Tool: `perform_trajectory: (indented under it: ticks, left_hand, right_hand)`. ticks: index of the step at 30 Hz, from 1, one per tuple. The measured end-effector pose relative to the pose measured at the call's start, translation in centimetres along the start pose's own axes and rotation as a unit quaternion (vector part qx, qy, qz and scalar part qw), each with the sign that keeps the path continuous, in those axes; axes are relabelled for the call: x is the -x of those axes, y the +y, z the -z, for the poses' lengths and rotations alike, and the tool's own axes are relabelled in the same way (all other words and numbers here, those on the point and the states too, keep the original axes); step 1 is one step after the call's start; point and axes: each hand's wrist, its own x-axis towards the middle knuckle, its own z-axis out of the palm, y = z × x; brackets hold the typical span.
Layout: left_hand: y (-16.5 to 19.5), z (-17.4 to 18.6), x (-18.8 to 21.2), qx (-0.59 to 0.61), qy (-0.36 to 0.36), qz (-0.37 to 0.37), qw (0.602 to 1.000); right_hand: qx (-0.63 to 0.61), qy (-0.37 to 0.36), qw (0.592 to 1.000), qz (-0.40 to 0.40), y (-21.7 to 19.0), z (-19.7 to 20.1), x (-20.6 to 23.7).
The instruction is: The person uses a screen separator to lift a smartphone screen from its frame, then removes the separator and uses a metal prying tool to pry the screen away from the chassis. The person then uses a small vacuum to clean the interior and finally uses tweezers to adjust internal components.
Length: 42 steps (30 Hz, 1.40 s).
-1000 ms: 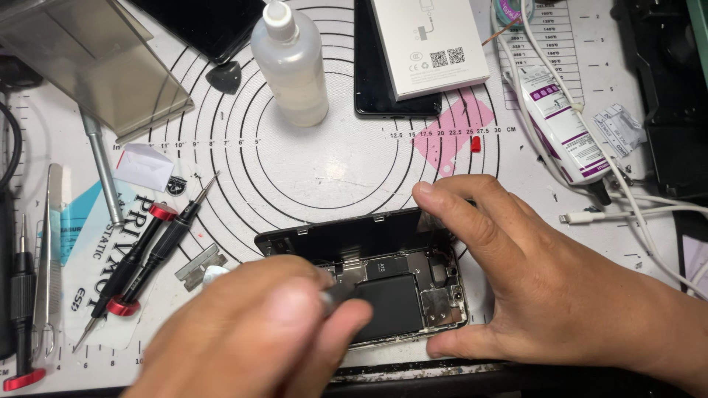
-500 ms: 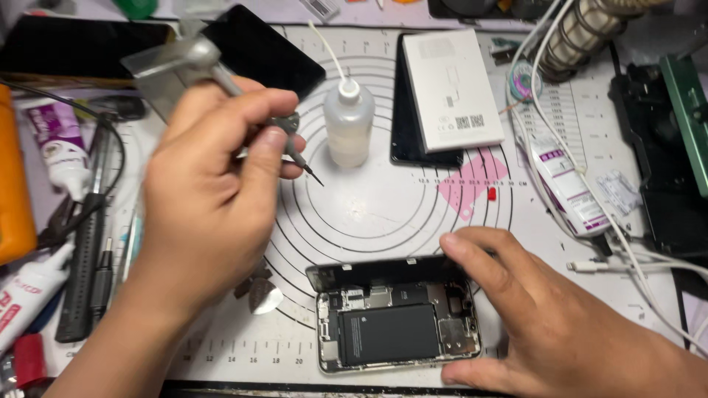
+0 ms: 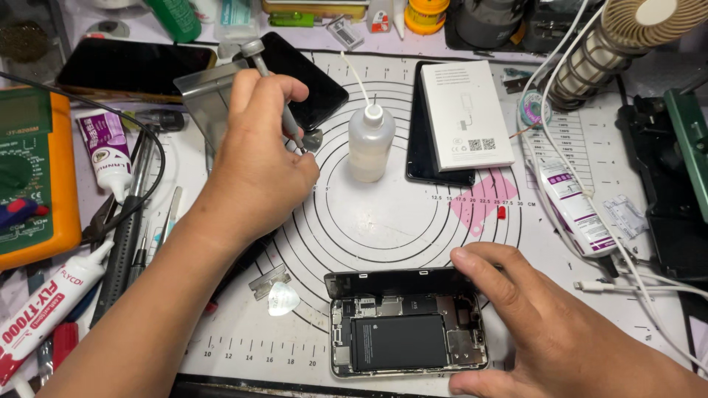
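while the right hand [image 3: 542, 335] lies flat and open against the opened phone [image 3: 407, 335], fingers along its top edge w/ nothing gripped, the left hand [image 3: 258, 166] is closed round a slim screwdriver [image 3: 274, 96], held near upright w/ its tip down by a small metal plate [image 3: 310, 140] near the mat's [image 3: 383, 221] upper left. phone sits at the mat's near edge, battery showing, well apart from the driver. squeeze bottle [image 3: 369, 144] stands just beside the left hand. best handling, by the look: keep the driver vertical, light pressure, phone pinned flat so it can't slide.
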Motion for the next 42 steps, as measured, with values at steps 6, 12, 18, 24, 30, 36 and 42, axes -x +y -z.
perform_trajectory:
  ticks: [6, 12, 18, 24, 30, 36, 42]
  left_hand:
    - [0.1, -0.9, -1.0, -0.082, -0.017, -0.044, 0.996]
    - [0.0, -0.3, -0.7, -0.074, 0.001, -0.06, 0.995]
    - [3.9, 2.9, 1.2, -0.01, 0.072, -0.112, 0.991]
    - [10.4, 3.0, 10.0, 0.151, 0.117, 0.058, 0.98]
    - [8.1, -3.0, 15.2, 0.206, 0.132, 0.023, 0.969]
    - [8.4, -3.3, 13.8, 0.142, 0.122, -0.106, 0.977]
    - [6.7, -4.3, 14.8, 0.138, 0.122, -0.112, 0.976]
  right_hand:
    - [0.014, -0.037, 0.998, -0.054, 0.2, -0.3, 0.4]
    - [-0.011, -0.002, 1.0, 0.009, -0.2, 0.2, 0.1]
    - [-0.002, 0.018, 0.999, 0.03, -0.7, 0.4, -0.2]
    - [-0.017, -0.025, 0.998, -0.048, -0.7, 0.2, -0.1]
    - [0.028, 0.035, 0.999, 0.026, -0.4, 0.2, -0.3]
    - [-0.01, 0.032, 0.999, 0.021, -1.2, 0.7, -0.8]
    - [0.051, 0.073, 0.993, 0.081, -1.4, 1.0, -1.1]
